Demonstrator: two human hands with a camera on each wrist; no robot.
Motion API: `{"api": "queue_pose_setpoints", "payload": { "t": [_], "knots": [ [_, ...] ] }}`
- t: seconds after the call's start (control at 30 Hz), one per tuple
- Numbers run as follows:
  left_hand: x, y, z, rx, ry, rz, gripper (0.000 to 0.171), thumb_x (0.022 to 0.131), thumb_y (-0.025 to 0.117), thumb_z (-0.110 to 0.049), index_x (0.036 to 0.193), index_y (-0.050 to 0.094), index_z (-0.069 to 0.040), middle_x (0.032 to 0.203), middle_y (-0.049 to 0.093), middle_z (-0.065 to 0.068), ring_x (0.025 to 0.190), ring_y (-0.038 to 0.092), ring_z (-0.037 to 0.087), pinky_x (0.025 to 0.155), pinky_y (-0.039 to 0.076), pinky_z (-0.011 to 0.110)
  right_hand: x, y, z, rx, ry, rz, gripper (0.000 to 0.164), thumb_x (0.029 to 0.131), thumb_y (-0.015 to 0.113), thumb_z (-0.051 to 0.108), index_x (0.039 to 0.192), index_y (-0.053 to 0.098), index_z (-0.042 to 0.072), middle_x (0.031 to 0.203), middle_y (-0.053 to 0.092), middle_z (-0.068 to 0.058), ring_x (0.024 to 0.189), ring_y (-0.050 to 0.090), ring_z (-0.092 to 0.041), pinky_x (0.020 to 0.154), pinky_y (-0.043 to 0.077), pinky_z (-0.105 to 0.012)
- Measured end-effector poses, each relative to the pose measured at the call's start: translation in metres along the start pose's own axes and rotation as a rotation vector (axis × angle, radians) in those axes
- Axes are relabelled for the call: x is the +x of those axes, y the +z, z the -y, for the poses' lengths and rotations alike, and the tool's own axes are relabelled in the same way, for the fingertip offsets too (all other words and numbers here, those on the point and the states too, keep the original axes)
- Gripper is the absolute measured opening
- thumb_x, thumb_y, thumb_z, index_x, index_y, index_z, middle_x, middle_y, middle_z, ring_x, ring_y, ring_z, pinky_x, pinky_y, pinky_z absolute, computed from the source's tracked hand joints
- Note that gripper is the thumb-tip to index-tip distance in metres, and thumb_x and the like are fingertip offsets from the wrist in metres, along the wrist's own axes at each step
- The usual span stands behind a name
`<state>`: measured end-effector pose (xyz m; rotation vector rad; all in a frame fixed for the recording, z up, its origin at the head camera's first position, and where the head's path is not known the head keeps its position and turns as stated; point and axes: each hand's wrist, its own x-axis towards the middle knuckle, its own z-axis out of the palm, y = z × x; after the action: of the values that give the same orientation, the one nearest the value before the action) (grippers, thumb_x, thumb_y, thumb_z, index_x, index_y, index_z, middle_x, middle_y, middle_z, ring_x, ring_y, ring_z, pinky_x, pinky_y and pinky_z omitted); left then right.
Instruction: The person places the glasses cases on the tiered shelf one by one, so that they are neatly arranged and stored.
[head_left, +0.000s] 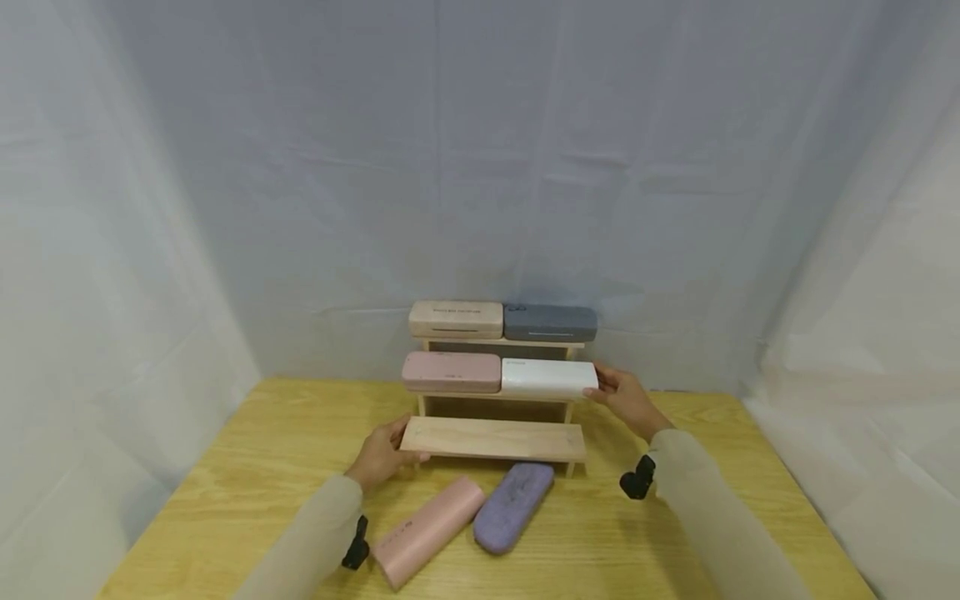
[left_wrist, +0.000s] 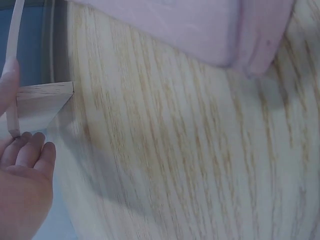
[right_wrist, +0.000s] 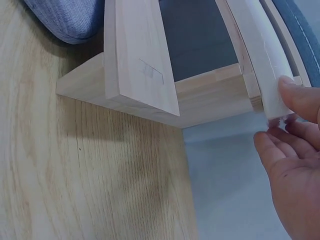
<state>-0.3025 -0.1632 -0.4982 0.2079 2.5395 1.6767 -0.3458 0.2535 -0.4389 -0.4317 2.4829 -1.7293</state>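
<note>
A three-tier wooden rack [head_left: 491, 438] stands on the table. My left hand [head_left: 382, 452] holds the left end of its lowest board, thumb on one side and fingers on the other in the left wrist view. On the middle tier, a white glasses case [head_left: 547, 377] lies to the right of a pink glasses case [head_left: 452, 372]. My right hand [head_left: 626, 402] grips the white case's right end. In the right wrist view, the thumb [right_wrist: 300, 100] lies on the case and the fingers bend around its end.
On the top tier sit a beige glasses case [head_left: 456, 320] and a grey-blue glasses case [head_left: 550, 322]. In front of the rack, a rose-pink case [head_left: 430, 532] and a purple case [head_left: 513, 508] lie slanted on the wooden table [head_left: 300, 433]. Pale curtains [head_left: 480, 167] surround the table's back and sides.
</note>
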Motion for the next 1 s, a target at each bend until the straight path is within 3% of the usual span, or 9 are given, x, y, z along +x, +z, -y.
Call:
{"api": "queue_pose_setpoints", "payload": {
  "t": [0.37, 0.73, 1.0],
  "knots": [
    [-0.006, 0.0, -0.006, 0.007, -0.022, -0.001, 0.087, 0.079, 0.078, -0.008, 0.147, 0.026, 0.008, 0.147, 0.034, 0.028, 0.131, 0.04, 0.039, 0.099, 0.046, 0.041, -0.022, 0.007, 0.003, -0.032, 0.006, -0.065, 0.07, 0.094, 0.064, 0.021, 0.149, 0.028, 0.0, 0.147, 0.037, -0.024, 0.134, 0.038, -0.038, 0.104, 0.041, -0.048],
    [-0.006, 0.002, -0.004, 0.012, -0.017, -0.007, 0.086, 0.08, 0.077, -0.009, 0.147, 0.026, 0.008, 0.147, 0.034, 0.028, 0.131, 0.041, 0.039, 0.1, 0.046, 0.041, -0.063, 0.019, 0.001, -0.062, 0.055, -0.108, 0.066, 0.093, 0.065, 0.018, 0.146, 0.033, -0.005, 0.15, 0.033, -0.022, 0.137, 0.033, -0.038, 0.106, 0.038, -0.046],
    [-0.008, 0.002, -0.007, 0.018, -0.014, -0.013, 0.085, 0.08, 0.077, -0.008, 0.147, 0.026, 0.008, 0.145, 0.037, 0.028, 0.129, 0.043, 0.039, 0.096, 0.049, 0.04, -0.091, 0.043, -0.001, -0.047, -0.012, -0.091, 0.06, 0.09, 0.067, 0.01, 0.141, 0.04, -0.008, 0.145, 0.039, -0.025, 0.135, 0.036, -0.039, 0.107, 0.036, -0.046]
  ]
}}
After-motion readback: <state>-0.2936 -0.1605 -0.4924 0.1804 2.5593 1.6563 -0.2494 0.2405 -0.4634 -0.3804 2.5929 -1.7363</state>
